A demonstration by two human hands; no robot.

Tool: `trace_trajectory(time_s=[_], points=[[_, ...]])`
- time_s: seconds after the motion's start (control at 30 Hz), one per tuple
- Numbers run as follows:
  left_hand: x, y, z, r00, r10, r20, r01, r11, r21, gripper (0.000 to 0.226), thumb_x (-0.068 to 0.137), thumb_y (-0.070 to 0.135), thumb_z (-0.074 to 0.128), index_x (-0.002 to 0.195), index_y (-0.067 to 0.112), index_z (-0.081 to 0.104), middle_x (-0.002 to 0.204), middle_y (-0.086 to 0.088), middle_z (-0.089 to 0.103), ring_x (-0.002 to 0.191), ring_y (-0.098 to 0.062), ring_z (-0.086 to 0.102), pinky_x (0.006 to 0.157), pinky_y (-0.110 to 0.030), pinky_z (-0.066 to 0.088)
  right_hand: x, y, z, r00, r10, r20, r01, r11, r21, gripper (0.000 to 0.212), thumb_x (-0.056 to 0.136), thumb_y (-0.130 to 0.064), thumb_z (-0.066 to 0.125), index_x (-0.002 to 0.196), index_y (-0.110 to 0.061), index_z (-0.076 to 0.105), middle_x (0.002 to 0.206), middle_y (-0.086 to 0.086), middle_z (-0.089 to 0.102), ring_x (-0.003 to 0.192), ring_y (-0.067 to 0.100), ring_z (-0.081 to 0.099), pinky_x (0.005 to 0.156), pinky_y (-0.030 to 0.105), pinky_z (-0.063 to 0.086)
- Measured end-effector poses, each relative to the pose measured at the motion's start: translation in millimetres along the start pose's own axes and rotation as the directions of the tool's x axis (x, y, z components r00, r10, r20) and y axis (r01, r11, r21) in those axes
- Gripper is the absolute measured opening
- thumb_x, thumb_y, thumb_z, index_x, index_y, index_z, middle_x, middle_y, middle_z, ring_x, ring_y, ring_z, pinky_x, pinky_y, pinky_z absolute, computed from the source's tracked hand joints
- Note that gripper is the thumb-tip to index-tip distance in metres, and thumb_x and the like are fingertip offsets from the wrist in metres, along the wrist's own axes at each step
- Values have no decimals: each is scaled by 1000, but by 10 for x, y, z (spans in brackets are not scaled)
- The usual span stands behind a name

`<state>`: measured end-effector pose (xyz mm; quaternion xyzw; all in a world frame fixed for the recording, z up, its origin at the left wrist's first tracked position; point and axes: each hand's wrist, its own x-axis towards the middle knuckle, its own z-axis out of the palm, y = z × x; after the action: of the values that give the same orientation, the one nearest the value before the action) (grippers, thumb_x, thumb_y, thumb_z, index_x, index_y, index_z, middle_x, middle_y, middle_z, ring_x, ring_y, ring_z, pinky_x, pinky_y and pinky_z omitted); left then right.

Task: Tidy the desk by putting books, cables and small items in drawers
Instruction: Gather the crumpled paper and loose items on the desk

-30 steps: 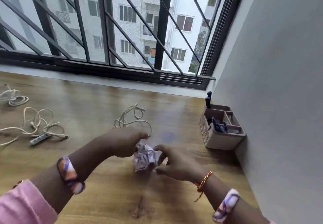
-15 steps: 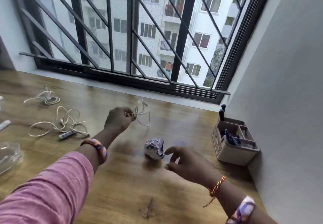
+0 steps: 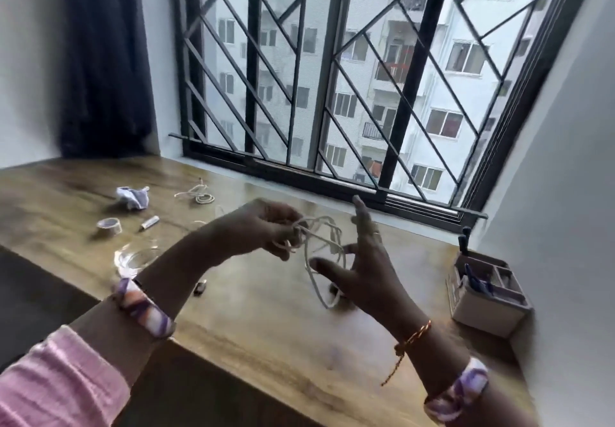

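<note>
My left hand (image 3: 263, 230) is raised above the wooden desk (image 3: 266, 323) and closed on a tangled white cable (image 3: 319, 243). The cable's loops hang from it down to the desk surface. My right hand (image 3: 362, 267) is just to the right of the loops, fingers spread; I cannot tell if they touch the cable. A second white cable (image 3: 199, 195) lies coiled farther back on the left.
A crumpled paper (image 3: 131, 197), a tape roll (image 3: 109, 226), a small tube (image 3: 149, 222), a glass bowl (image 3: 133, 257) and a small dark item (image 3: 199, 287) lie on the left. A beige organizer (image 3: 486, 297) stands against the right wall. The desk's front edge runs diagonally below my arms.
Both hands let go of the crumpled paper. My left hand reached back, took the white cable and lifted it off the desk; my right hand rose beside it. The view swung left.
</note>
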<state>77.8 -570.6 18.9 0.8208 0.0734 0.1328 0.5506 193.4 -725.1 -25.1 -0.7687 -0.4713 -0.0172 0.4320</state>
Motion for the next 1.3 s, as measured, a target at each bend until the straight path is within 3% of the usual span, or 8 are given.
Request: trace_trajectory(time_s=[0.1, 0.17, 0.33, 0.47, 0.67, 0.87, 1.03, 1.3], points=[[-418, -92, 96, 993, -80, 92, 90, 990, -105, 17, 89, 0, 53, 98, 9, 64, 84, -6, 61, 74, -18, 59, 65, -24, 57, -128, -82, 244, 996, 10, 88, -25, 985, 170, 58, 66, -39, 78, 119, -35, 54, 98, -5, 65, 72, 12, 64, 66, 35, 54], [-578, -204, 53, 989, -137, 47, 139, 989, -50, 17, 90, 7, 55, 100, 18, 64, 86, -6, 61, 71, -19, 63, 66, -28, 56, -207, -162, 403, 990, 68, 123, -100, 956, 276, 17, 75, -18, 73, 87, -27, 64, 69, -4, 66, 56, 12, 60, 55, 35, 50], [-856, -538, -312, 964, -208, -163, 224, 971, 86, 25, 89, 23, 59, 113, 28, 54, 103, 0, 58, 77, -11, 65, 62, -23, 53, -169, -350, 774, 884, 371, 284, -456, 820, 346, 15, 90, -4, 51, 76, -1, 57, 52, 6, 57, 31, 9, 47, 37, 21, 39], [-1114, -936, -743, 911, -315, -267, 311, 949, -60, 23, 89, 17, 59, 112, 16, 58, 90, 4, 60, 75, -6, 64, 59, -20, 50, 72, -275, 1144, 668, 601, 439, -742, 492, 456, 27, 92, -4, 45, 66, -2, 49, 39, 4, 48, 28, 10, 47, 36, 14, 40], [-1344, -1731, -1616, 777, -474, -413, 480, 872, -99, 10, 90, 12, 58, 98, 11, 62, 85, -3, 63, 80, -13, 58, 62, -23, 45, 566, -138, 1795, 425, 749, 508, -795, 41, 605, 23, 93, -5, 37, 75, 6, 48, 54, 15, 57, 43, 23, 59, 39, 24, 50], [-1121, -2115, -2308, 835, -412, -364, 465, 883, 66, 6, 89, 10, 59, 94, 9, 63, 84, -8, 63, 80, -17, 60, 62, -25, 44, 876, -248, 2131, 553, 814, 178, -663, 301, 685, 8, 89, 0, 48, 97, 0, 52, 89, 18, 51, 72, 27, 56, 47, 25, 56], [-556, -2174, -2670, 905, -218, -365, 350, 868, 352, 5, 85, 10, 63, 89, 10, 66, 81, -4, 62, 79, -21, 57, 66, -24, 39, 747, -383, 2002, 765, 624, -162, -637, 769, -46, 45, 82, -12, 59, 125, -7, 45, 94, 11, 60, 72, 35, 66, 61, 48, 58], [506, -2780, -2909, 954, -227, -194, 281, 466, 839, 18, 86, 15, 44, 93, 14, 61, 113, -16, 63, 105, -33, 57, 89, -36, 48, 878, -570, 2413, 956, 254, 149, -196, 926, -324, 33, 80, -8, 65, 113, -12, 64, 105, 5, 68, 94, 19, 63, 89, 32, 49]])
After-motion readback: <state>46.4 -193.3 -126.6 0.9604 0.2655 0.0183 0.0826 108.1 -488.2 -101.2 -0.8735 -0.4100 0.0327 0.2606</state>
